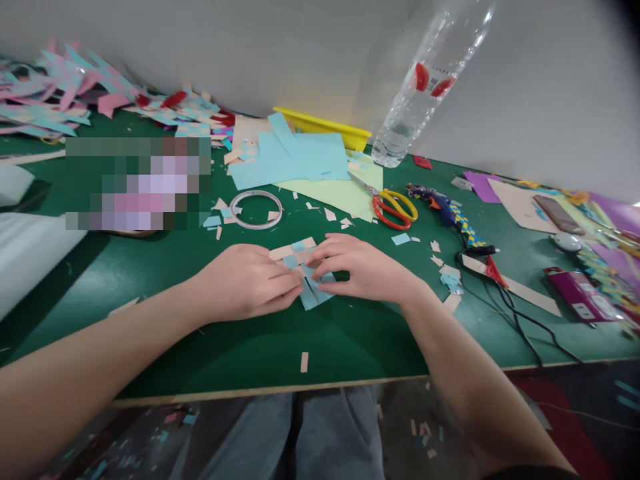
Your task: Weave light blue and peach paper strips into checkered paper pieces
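A small woven piece of light blue and pale peach paper strips (312, 293) lies on the green table (230, 363) between my hands. My left hand (245, 283) has its fingers bent together at the piece's left edge; what they pinch, if anything, is hidden. From the right, my right hand (360, 267) touches the piece, its fingers spread and slightly curved over it. A roll of white tape (235, 211) lies behind my left hand. Scissors with red and yellow handles (393, 207) rest behind my right hand.
Blue paper sheets (310, 157) lie at the back before a yellow tray (325, 129). A plastic bottle (410, 113) leans behind the scissors. Black cables (515, 307), a purple box (583, 293) and a phone (557, 213) are at right. Paper strips (65, 87) pile up back left.
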`<action>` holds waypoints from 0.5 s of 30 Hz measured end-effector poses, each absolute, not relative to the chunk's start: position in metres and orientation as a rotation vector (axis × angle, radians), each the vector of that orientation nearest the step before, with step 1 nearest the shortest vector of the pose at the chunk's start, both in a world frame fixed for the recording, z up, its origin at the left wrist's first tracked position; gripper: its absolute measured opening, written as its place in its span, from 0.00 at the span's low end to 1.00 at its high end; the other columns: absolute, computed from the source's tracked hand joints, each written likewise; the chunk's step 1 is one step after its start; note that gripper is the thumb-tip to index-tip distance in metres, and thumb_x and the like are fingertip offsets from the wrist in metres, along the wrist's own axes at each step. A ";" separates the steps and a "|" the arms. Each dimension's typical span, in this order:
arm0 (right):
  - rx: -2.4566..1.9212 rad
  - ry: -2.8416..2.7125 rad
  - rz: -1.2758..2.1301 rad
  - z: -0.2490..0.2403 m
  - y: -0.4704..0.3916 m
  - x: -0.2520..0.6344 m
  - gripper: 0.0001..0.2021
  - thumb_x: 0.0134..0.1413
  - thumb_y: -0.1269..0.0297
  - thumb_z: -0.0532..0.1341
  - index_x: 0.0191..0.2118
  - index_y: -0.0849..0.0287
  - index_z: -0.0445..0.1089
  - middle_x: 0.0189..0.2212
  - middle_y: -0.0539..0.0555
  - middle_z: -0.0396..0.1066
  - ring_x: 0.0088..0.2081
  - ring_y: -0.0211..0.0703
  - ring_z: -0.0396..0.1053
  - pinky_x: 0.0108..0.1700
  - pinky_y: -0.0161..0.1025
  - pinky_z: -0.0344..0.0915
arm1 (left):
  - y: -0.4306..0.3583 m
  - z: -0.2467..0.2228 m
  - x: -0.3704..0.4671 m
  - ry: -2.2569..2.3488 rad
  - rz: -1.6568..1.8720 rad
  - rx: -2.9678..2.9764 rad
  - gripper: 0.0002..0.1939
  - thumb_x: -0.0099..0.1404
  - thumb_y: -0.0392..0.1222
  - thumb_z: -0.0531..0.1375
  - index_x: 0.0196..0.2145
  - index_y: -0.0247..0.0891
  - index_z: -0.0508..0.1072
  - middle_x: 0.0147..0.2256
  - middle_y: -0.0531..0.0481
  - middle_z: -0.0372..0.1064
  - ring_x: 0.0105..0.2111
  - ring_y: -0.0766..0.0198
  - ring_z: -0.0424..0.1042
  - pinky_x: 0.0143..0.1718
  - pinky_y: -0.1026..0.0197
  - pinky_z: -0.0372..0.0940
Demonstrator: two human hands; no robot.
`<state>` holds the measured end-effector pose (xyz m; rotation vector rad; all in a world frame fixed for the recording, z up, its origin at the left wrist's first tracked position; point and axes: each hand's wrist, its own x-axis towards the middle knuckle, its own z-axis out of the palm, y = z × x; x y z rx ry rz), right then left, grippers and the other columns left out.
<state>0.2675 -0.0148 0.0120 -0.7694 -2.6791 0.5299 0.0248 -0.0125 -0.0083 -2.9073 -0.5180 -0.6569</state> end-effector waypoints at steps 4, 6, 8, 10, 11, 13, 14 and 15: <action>-0.789 -2.485 0.598 0.013 -0.015 0.267 0.06 0.60 0.67 0.62 0.41 0.55 0.77 0.46 0.52 0.78 0.49 0.43 0.73 0.55 0.45 0.67 | -0.009 -0.007 0.023 -0.591 -0.722 -2.698 0.18 0.72 0.41 0.53 0.26 0.40 0.75 0.20 0.54 0.73 0.19 0.66 0.67 0.24 0.60 0.54; -0.899 -2.382 0.536 0.012 -0.015 0.268 0.07 0.62 0.67 0.61 0.42 0.57 0.76 0.44 0.53 0.78 0.48 0.43 0.73 0.52 0.44 0.68 | -0.007 -0.007 0.023 -0.667 -0.750 -2.669 0.19 0.73 0.43 0.53 0.26 0.39 0.75 0.20 0.54 0.71 0.19 0.65 0.67 0.24 0.60 0.54; -1.058 -2.332 0.444 0.012 -0.014 0.269 0.07 0.63 0.67 0.59 0.41 0.58 0.76 0.42 0.53 0.78 0.45 0.43 0.72 0.50 0.44 0.67 | -0.004 -0.006 0.023 -0.707 -0.735 -2.692 0.21 0.73 0.44 0.51 0.25 0.38 0.74 0.20 0.53 0.69 0.20 0.65 0.66 0.24 0.61 0.54; -1.204 -2.323 0.414 0.010 -0.013 0.269 0.07 0.62 0.66 0.60 0.40 0.59 0.75 0.39 0.53 0.77 0.42 0.43 0.72 0.46 0.42 0.67 | -0.001 -0.006 0.023 -0.705 -0.701 -2.744 0.24 0.74 0.45 0.49 0.23 0.37 0.72 0.20 0.52 0.66 0.21 0.65 0.66 0.24 0.61 0.55; -1.266 -2.322 0.422 0.009 -0.013 0.269 0.07 0.62 0.65 0.60 0.38 0.59 0.75 0.38 0.52 0.77 0.39 0.42 0.71 0.43 0.41 0.66 | 0.000 -0.007 0.022 -0.703 -0.695 -2.768 0.24 0.74 0.45 0.49 0.22 0.37 0.71 0.20 0.52 0.64 0.21 0.65 0.65 0.25 0.61 0.55; -1.382 -2.324 0.440 0.008 -0.012 0.268 0.07 0.61 0.64 0.60 0.36 0.58 0.75 0.35 0.51 0.75 0.36 0.40 0.69 0.38 0.39 0.65 | 0.001 -0.008 0.022 -0.705 -0.673 -2.817 0.24 0.74 0.47 0.51 0.21 0.37 0.70 0.19 0.54 0.62 0.20 0.66 0.63 0.24 0.61 0.54; -1.439 -2.326 0.438 0.007 -0.012 0.267 0.07 0.61 0.64 0.60 0.35 0.58 0.75 0.33 0.51 0.75 0.34 0.39 0.68 0.36 0.38 0.63 | 0.002 -0.008 0.021 -0.720 -0.665 -2.834 0.22 0.73 0.48 0.52 0.23 0.38 0.72 0.20 0.54 0.62 0.20 0.66 0.63 0.24 0.61 0.53; -1.493 -2.328 0.433 0.007 -0.013 0.267 0.08 0.61 0.64 0.60 0.34 0.59 0.75 0.32 0.51 0.74 0.33 0.39 0.67 0.34 0.38 0.62 | 0.002 -0.009 0.021 -0.714 -0.646 -2.862 0.20 0.74 0.49 0.52 0.28 0.38 0.75 0.21 0.54 0.64 0.21 0.65 0.64 0.25 0.61 0.54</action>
